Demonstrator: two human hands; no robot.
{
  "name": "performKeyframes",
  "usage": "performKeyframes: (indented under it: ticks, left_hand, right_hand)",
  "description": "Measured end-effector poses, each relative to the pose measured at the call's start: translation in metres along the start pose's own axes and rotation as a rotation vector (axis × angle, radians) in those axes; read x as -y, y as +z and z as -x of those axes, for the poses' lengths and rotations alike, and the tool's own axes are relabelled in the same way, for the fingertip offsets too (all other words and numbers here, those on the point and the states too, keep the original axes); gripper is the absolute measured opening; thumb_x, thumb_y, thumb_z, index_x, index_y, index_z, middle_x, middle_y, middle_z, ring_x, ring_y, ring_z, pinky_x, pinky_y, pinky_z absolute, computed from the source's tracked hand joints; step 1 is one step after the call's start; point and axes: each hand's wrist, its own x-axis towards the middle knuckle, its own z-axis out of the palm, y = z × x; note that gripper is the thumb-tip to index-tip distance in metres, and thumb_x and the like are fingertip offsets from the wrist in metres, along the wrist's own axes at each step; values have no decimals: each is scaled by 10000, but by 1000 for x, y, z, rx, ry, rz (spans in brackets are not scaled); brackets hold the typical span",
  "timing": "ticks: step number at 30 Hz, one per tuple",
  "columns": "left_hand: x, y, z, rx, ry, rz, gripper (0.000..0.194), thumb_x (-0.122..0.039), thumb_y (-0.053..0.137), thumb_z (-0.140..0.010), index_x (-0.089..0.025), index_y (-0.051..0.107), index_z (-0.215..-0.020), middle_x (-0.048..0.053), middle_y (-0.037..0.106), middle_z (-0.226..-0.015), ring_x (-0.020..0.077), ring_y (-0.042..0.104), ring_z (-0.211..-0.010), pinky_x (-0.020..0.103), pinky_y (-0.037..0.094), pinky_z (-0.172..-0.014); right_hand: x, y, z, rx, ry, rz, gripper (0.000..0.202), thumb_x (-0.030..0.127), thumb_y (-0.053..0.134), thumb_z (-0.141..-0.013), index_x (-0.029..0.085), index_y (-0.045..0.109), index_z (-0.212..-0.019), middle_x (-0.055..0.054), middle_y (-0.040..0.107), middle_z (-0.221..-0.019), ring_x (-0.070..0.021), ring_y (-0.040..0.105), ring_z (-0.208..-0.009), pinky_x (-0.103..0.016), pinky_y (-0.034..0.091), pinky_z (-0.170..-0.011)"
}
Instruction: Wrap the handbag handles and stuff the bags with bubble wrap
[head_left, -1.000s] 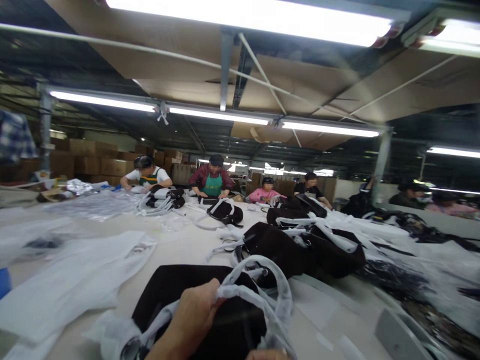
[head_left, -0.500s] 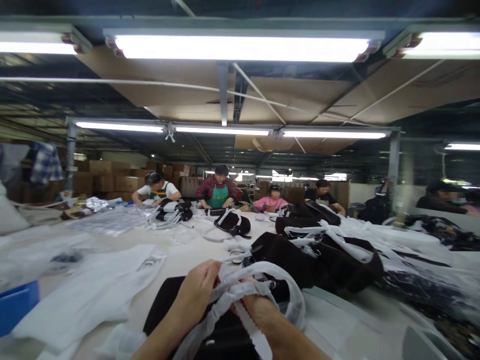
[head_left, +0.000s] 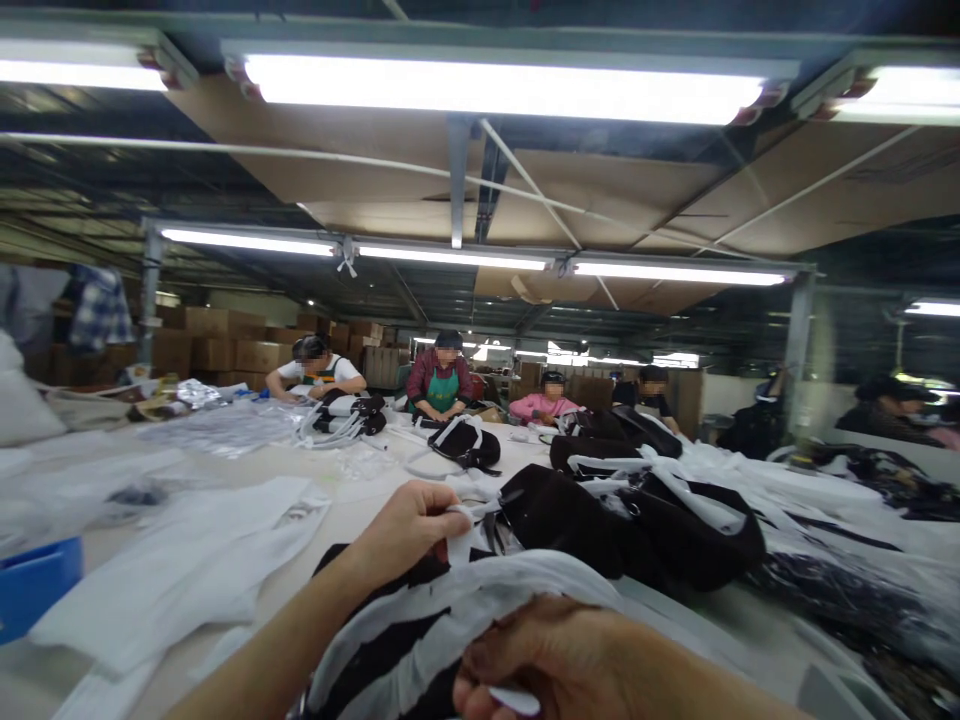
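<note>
A dark bag (head_left: 405,650) lies in front of me, its handle (head_left: 525,570) wrapped in white tissue-like material. My left hand (head_left: 409,530) is above the bag's far side, thumb and fingers pinched on a white strip (head_left: 460,540). Closer to me, my right hand (head_left: 555,650) is curled by the wrapped handle, palm side partly up. A small white piece with a rounded end (head_left: 514,699) shows at its fingers; the rest is hidden. The bag's near part runs out of view below.
More dark bags (head_left: 675,520) with white-wrapped handles are piled at the right. White sheets (head_left: 187,570) and a blue object (head_left: 37,590) lie at the left. Several people work across the table, one in a green apron (head_left: 442,390). Clear plastic (head_left: 225,425) lies further back.
My hands have moved apart: the left up and away, the right nearer to me and lower. The wrapped handle now spreads wider across the bag. The view has tilted slightly.
</note>
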Motion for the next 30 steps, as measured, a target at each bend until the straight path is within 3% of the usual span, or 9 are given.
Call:
performKeyframes:
  ticks: [2,5,8,12,15,17,21,24,30]
  left_hand:
    - [-4,-4,-1,19,-12,71,273,-443,576,-694,-173,577,-656,-32,548,-518,116,490,-473,212,350,-463]
    - [-8,-9,0,-48,21,154,273,-439,608,-693,-173,561,-660,-40,548,-524,103,511,-470,193,355,-449]
    - [-10,-11,4,-123,46,195,282,-441,618,-691,-169,551,-663,-44,548,-539,94,523,-474,180,361,-441]
    - [-8,-5,8,-107,1,207,277,-430,628,-685,-159,572,-690,-34,571,-561,100,541,-499,183,398,-460]
    - [-6,-3,9,-104,-12,206,268,-424,617,-704,-160,577,-720,-19,601,-603,120,569,-533,201,425,-478]
    - [-7,-4,12,-100,26,166,243,-401,590,-742,-159,597,-746,-10,618,-634,130,584,-565,220,449,-518]
    - [-13,-6,21,-163,171,-84,189,-288,518,-818,-166,649,-758,3,644,-679,156,610,-658,253,460,-627]
    - [-15,-3,25,-217,223,-225,209,-207,470,-829,-179,668,-769,2,659,-696,159,604,-674,253,429,-634]
    - [-10,0,22,-292,228,-255,201,-201,435,-860,-193,627,-800,-19,605,-637,146,559,-600,247,394,-609]
  right_hand:
    - [8,9,14,36,2,-63,232,146,783,-643,80,743,-862,-58,718,-808,-104,678,-721,-182,523,-698]
    - [16,21,25,20,-165,-150,374,87,783,-633,127,742,-1003,-84,741,-1022,-174,700,-979,-240,519,-852]
    - [20,25,22,-105,-334,-204,486,77,845,-523,183,742,-986,-77,741,-1091,-221,668,-1098,-276,511,-894]
    - [21,23,5,-405,-459,60,414,327,906,-564,167,717,-896,-69,750,-922,-226,714,-915,-315,552,-784]
    - [23,19,-7,-505,-509,260,469,562,827,-612,152,678,-783,-46,711,-788,-180,693,-734,-272,554,-641]
    - [26,16,-12,-543,-553,367,527,661,748,-636,155,641,-735,-7,650,-661,-115,604,-539,-210,477,-479]
    - [34,9,-19,-603,-538,509,500,659,661,-679,167,567,-669,73,469,-483,-36,354,-347,-178,208,-347]
    - [38,6,-21,-610,-505,536,442,604,646,-673,172,557,-648,79,431,-489,-37,333,-367,-190,196,-367]
    - [37,7,-25,-613,-498,571,366,533,600,-692,178,548,-617,63,427,-513,-63,371,-425,-205,255,-410]
